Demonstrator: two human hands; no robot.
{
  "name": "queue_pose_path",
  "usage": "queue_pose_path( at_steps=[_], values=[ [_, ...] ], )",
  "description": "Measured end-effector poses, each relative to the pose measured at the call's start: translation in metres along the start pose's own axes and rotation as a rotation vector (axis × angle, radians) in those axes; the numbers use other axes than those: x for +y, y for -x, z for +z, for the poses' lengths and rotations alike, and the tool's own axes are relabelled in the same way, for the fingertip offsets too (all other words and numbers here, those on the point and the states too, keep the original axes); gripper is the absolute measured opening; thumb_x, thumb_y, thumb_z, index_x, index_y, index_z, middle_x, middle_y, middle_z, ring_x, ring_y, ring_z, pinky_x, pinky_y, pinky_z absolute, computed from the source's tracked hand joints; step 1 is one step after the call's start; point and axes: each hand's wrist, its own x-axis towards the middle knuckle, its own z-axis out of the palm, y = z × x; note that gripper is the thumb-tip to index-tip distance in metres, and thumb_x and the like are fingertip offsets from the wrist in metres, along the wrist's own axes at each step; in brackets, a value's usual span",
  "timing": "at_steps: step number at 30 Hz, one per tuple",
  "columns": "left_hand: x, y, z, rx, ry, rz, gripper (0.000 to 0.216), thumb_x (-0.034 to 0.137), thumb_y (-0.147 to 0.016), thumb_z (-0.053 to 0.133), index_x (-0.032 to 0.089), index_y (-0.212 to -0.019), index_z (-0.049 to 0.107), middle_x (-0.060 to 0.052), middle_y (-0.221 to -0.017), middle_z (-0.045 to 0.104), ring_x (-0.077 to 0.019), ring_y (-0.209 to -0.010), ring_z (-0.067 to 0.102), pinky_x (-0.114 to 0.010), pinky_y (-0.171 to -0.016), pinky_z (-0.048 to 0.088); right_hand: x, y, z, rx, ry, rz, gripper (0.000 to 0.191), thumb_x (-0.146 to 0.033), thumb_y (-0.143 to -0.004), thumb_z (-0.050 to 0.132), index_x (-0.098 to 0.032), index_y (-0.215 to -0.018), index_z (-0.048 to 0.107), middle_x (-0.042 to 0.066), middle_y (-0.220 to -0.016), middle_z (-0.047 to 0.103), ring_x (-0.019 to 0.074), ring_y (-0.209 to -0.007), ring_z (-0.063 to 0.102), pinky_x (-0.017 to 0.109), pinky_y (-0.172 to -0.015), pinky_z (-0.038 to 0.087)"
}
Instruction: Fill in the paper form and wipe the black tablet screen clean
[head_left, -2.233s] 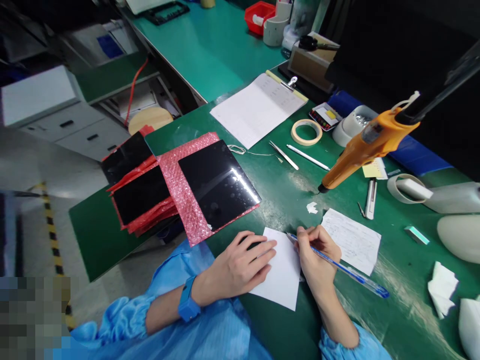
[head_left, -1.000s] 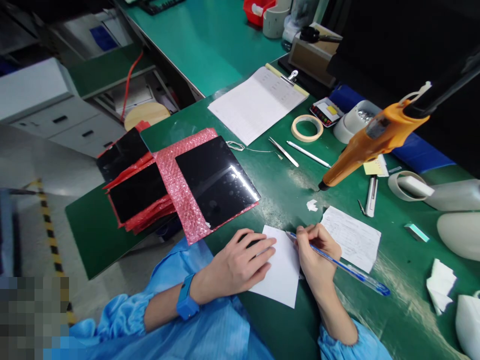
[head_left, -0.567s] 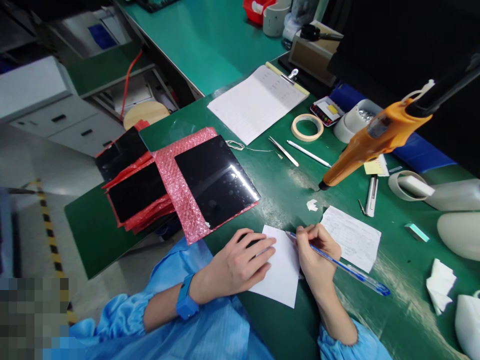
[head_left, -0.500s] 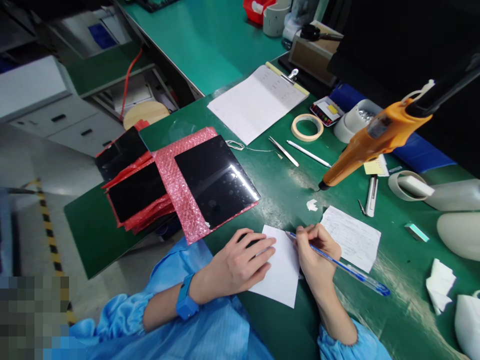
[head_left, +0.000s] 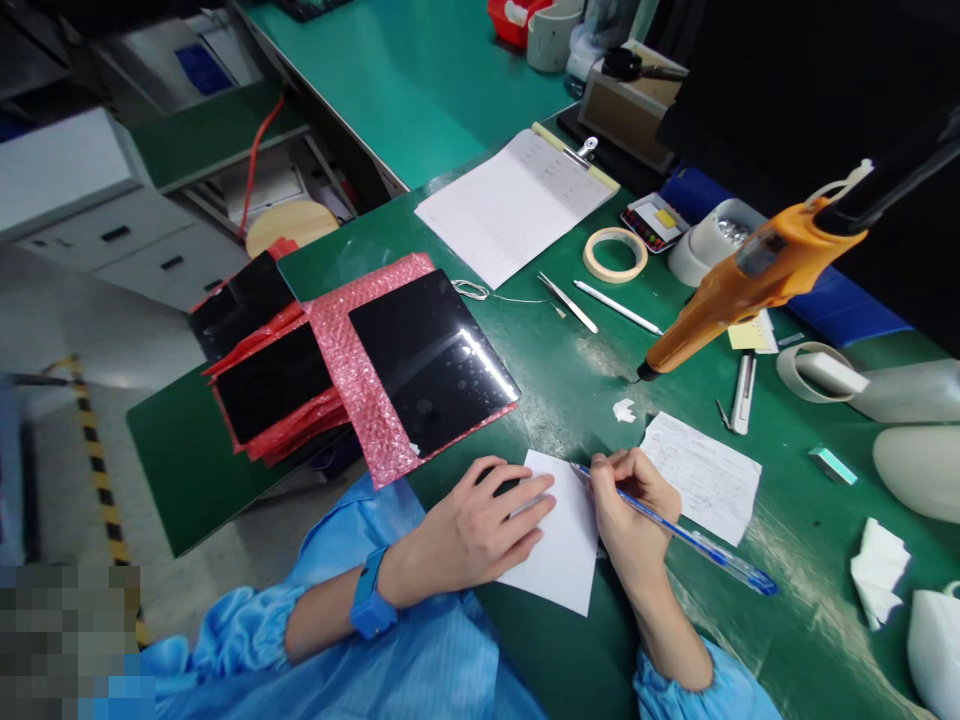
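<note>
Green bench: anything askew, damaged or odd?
Black panel on pink bubble wrap: spotty marks on its glossy face, cause unclear. Torn scrap near the tip of the orange driver, crumpled paper farther right: look like litter. No spill visible. White sheet and blue pen look fine.

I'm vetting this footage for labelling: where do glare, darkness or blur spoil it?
Head view: white glare streaks the largest panel near its right edge; the head view's backdrop at upper right is nearly black; in the head view, the lower-left corner is pixelated; also in the head view, the right hand and pen look fairly sharp, though writing on the slip beside them is unreadable.
</note>
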Motion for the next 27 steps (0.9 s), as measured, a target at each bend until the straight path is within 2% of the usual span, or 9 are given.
queue_pose_path(
  at_steps=[4,13,17,22,27],
  values=[
    [0.0000,-0.0007,-0.0004,0.015,-0.002,0.007,0.025,0.022,-0.119,0.049,0.011,-0.131,0.069,-0.009,-0.139,0.077,-0.0263,-0.122,0.066,-0.046,-0.105,0.048,0.0008,0.0009,-0.0005,-0.005,0.012,0.014,0.042,-0.027,-0.098,0.069,-0.026,-0.067,0.041,-0.006,-0.058,0.051,0.0109,-0.051,0.046,0.026,-0.052,0.040],
    [-0.0008,-0.0003,0.0014,0.029,0.011,0.001,0.024,0.021,-0.118,0.050,0.010,-0.128,0.069,-0.010,-0.137,0.077,-0.0265,-0.122,0.066,-0.046,-0.104,0.049,-0.0030,0.0005,0.0012,0.011,0.044,-0.073,0.041,-0.024,-0.098,0.068,-0.025,-0.068,0.039,-0.007,-0.059,0.046,0.0090,-0.051,0.041,0.023,-0.051,0.038],
    [-0.0010,-0.0007,0.0023,0.033,0.006,-0.003,0.023,0.020,-0.115,0.054,0.010,-0.129,0.069,-0.011,-0.137,0.077,-0.0265,-0.122,0.067,-0.046,-0.104,0.051,-0.0043,-0.0002,0.0011,0.002,0.057,-0.083,0.041,-0.023,-0.098,0.067,-0.025,-0.068,0.040,-0.007,-0.058,0.048,0.0091,-0.051,0.043,0.023,-0.052,0.039],
    [-0.0012,-0.0006,0.0024,0.037,0.005,0.001,0.025,0.021,-0.118,0.049,0.010,-0.129,0.069,-0.010,-0.136,0.077,-0.0260,-0.122,0.068,-0.046,-0.105,0.050,-0.0033,-0.0003,0.0007,-0.001,0.048,-0.123,0.041,-0.018,-0.098,0.067,-0.025,-0.068,0.040,-0.008,-0.059,0.047,0.0087,-0.051,0.043,0.021,-0.051,0.040],
    [-0.0014,0.0015,0.0028,0.033,0.011,0.001,0.025,0.020,-0.118,0.051,0.009,-0.130,0.070,-0.010,-0.137,0.077,-0.0262,-0.124,0.068,-0.046,-0.105,0.050,-0.0079,0.0034,-0.0007,-0.063,0.064,-0.204,0.042,-0.014,-0.100,0.068,-0.023,-0.069,0.042,-0.008,-0.061,0.046,0.0075,-0.051,0.041,0.021,-0.051,0.037]
  ],
)
